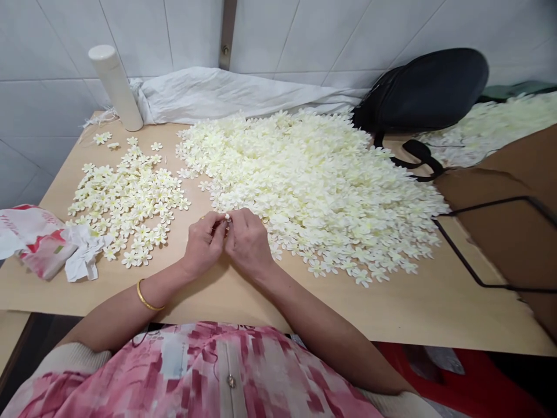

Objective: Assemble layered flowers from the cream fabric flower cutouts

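My left hand (204,242) and my right hand (249,241) meet over the table, fingertips pinched together. Between them shows the tip of a small white piece (227,216), perhaps part of a flower; the fingers cover most of it. Just beyond my right hand spreads a large heap of cream-white artificial flowers (304,180), each with several petals and a yellowish middle. A smaller, looser pile of the same blossoms (130,197) lies to the left of my left hand, with bare tabletop between the two piles.
A white bottle (116,87) stands at the back left beside a rolled white cloth (243,93). On the left edge lies a red-and-white packet (39,241) with crumpled tissue (82,252). A black bag (426,93) and a brown cardboard box (505,203) occupy the right.
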The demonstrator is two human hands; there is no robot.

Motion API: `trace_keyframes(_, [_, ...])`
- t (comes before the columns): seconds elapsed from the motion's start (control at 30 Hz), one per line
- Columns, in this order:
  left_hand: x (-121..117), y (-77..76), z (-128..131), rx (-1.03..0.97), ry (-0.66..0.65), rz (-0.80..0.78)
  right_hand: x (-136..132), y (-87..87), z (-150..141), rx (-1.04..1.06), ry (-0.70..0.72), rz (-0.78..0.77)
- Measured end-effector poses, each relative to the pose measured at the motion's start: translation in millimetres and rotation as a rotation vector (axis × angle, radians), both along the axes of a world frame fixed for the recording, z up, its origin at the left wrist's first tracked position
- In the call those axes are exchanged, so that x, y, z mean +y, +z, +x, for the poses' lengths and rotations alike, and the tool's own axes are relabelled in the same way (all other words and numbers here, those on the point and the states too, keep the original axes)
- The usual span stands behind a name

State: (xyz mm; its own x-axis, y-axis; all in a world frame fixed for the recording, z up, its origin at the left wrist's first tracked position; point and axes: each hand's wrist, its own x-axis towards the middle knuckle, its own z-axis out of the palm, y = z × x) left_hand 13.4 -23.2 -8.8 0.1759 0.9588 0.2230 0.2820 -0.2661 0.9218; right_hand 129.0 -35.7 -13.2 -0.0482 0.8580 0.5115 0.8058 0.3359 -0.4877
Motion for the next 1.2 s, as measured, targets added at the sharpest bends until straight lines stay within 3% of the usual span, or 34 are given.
trace_keyframes(0.17, [3,6.6,-1,-0.191,-0.038,-0.162,-2,0.6,3,0.133,0.069,0.014])
trace_keyframes(0.4, [9,10.6,-1,-0.349,0.017,-0.312,-4,-3.9,-1,-0.176,0.095,0.176])
trace_keyframes(0.5, [11,13.1,-2,-0.399,0.009,-0.388,-4,-1.9,-1,0.0,0.115,0.121])
trace_keyframes(0.6, [11,14.9,-5,-0.409,-0.003,-0.398,-4,3.7,2,0.27,0.131,-0.027])
trace_keyframes(0.83, [11,12.3,-10,-0.436,-0.178,-0.45,1,11.6,10,0.746,0.158,-0.315])
trace_keyframes(1.2, [8,15.3,5,-0.416,-0.2,-0.532,8,10.5,23,0.843,0.111,-0.257])
